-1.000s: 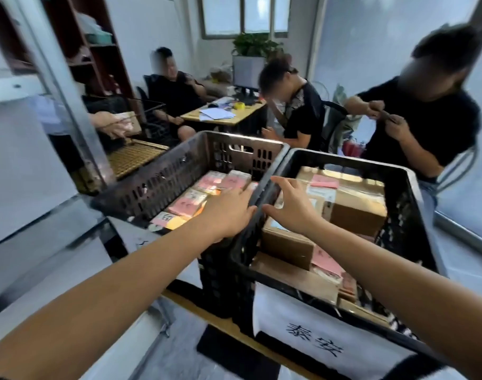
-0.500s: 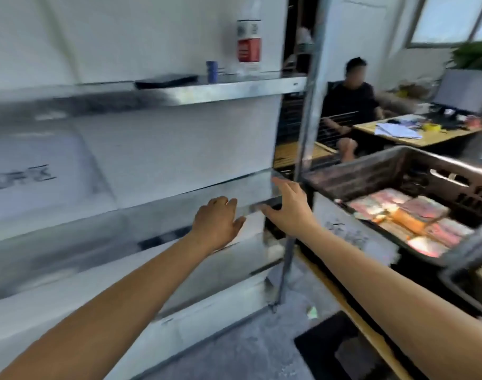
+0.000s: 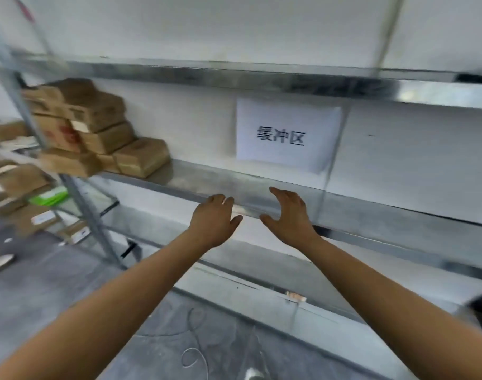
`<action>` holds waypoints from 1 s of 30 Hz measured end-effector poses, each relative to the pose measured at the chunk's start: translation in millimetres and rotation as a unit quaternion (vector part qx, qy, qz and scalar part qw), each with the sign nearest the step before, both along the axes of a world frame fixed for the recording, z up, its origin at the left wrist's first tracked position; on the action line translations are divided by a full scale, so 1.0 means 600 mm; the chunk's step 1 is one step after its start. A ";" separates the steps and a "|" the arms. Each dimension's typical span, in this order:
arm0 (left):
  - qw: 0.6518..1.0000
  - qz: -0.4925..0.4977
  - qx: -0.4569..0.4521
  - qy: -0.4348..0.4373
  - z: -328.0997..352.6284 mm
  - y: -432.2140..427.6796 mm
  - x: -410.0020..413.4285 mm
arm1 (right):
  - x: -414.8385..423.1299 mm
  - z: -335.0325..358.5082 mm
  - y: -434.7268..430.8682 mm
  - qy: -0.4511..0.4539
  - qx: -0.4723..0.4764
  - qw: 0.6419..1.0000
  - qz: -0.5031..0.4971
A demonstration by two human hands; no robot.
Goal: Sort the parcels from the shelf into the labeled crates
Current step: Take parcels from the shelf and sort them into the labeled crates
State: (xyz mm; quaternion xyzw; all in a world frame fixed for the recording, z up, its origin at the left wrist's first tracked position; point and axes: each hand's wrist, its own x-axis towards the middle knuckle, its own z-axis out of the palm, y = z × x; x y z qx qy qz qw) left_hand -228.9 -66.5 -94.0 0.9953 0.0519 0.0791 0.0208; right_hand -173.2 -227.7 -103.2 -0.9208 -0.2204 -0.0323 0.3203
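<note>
Your left hand (image 3: 213, 219) is stretched out in front of you with the back up. Its fingers are loosely bent and the thumb points right, and it holds nothing. Your right hand (image 3: 290, 215) is just beside it, a small gap apart. Its fingers are spread and slightly curved, its thumb points left toward the other hand, and it too holds nothing. Both hands are at the near front edge of the metal shelf (image 3: 371, 212). The picture is too blurred to tell whether your fingertips touch that edge or hang just over it.

On the wall behind the shelf, far from and slightly right of your right hand, is a white paper sign (image 3: 286, 135) with three dark characters. The parcels (image 3: 97, 127) are brown cardboard boxes piled several high at the far left end of the same shelf. They are well apart from both hands, and the pile leans against the grey upright post (image 3: 91, 223).

An upper shelf (image 3: 234, 75) runs across above the sign. A lower shelf (image 3: 261, 297) runs under your forearms.

Left of the post, a neighbouring rack holds more boxes (image 3: 17, 179) and a green packet (image 3: 49, 196). The grey floor (image 3: 56, 270) lies below them.
</note>
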 end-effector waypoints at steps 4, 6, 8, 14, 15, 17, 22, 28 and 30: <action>0.996 0.089 0.002 0.004 -0.003 0.100 -0.015 | 0.029 -0.005 0.121 0.007 0.001 0.997 0.080; 0.993 0.119 0.003 0.010 -0.002 0.141 -0.011 | 0.043 -0.006 0.169 0.019 0.011 0.993 0.114; 0.989 0.148 0.010 0.007 0.002 0.178 0.002 | 0.066 -0.006 0.215 0.024 0.014 0.989 0.148; 0.977 0.212 0.017 -0.009 0.038 0.281 0.067 | 0.168 0.043 0.332 -0.012 0.027 0.976 0.215; 0.976 0.218 0.016 -0.016 0.045 0.297 0.079 | 0.181 0.053 0.347 -0.017 0.034 0.974 0.225; 0.973 0.231 0.011 -0.021 0.050 0.324 0.103 | 0.209 0.060 0.378 -0.015 0.047 0.969 0.244; 0.964 0.265 -0.026 0.024 -0.013 0.367 0.137 | 0.262 0.017 0.462 0.054 0.043 0.961 0.267; 0.955 0.285 -0.056 0.056 -0.053 0.456 0.173 | 0.288 -0.047 0.546 0.161 0.025 0.951 0.261; 0.956 0.282 -0.058 0.046 -0.048 0.496 0.197 | 0.308 -0.047 0.581 0.163 0.029 0.952 0.259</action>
